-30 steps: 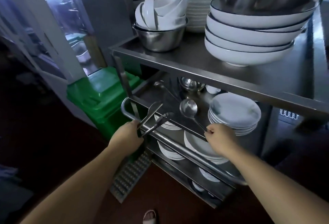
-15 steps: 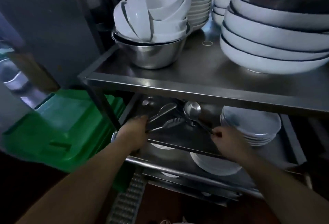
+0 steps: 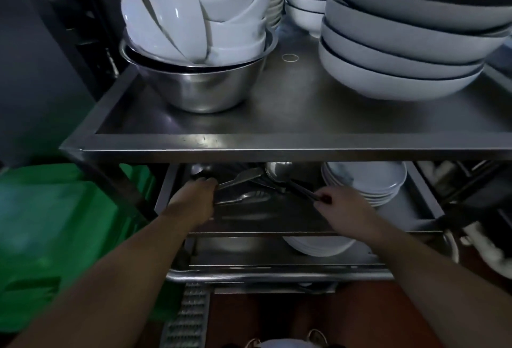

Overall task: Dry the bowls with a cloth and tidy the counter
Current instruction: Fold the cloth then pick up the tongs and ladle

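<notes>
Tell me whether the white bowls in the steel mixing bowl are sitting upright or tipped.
Tipped. The white bowls lean on their sides against one another inside the steel mixing bowl, rims facing sideways rather than up.

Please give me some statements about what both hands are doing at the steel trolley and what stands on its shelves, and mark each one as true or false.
1. The left hand holds metal tongs on the middle shelf. True.
2. The right hand holds a cloth. False: it pinches the handle of a ladle.
3. White bowls sit in a steel bowl on the top shelf. True.
4. The plates on the middle shelf lie left of the tongs. False: they lie right of them.
5. The bin beside the trolley is red. False: it is green.
</notes>
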`<act>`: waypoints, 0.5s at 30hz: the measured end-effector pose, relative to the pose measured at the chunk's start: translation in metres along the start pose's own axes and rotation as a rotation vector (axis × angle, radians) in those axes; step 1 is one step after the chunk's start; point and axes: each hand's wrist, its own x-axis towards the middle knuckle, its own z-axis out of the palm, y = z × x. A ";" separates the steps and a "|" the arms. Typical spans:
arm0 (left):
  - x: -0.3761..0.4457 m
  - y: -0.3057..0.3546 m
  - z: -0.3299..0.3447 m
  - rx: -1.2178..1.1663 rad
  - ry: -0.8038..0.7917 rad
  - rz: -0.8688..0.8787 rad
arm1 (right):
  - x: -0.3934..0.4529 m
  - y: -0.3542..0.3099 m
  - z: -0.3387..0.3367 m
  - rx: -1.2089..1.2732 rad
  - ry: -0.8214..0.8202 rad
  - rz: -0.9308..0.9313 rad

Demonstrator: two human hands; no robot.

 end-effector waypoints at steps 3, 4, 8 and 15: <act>0.006 -0.008 0.003 -0.007 -0.025 0.040 | -0.002 -0.001 0.002 0.023 0.002 0.013; 0.007 -0.011 0.004 -0.010 -0.033 0.050 | -0.003 0.000 0.003 0.025 0.002 0.019; 0.012 -0.018 0.009 -0.029 -0.049 0.079 | -0.005 0.003 0.004 0.048 -0.009 0.036; 0.018 -0.024 0.010 -0.054 -0.031 0.131 | -0.001 0.004 0.005 0.006 -0.039 0.009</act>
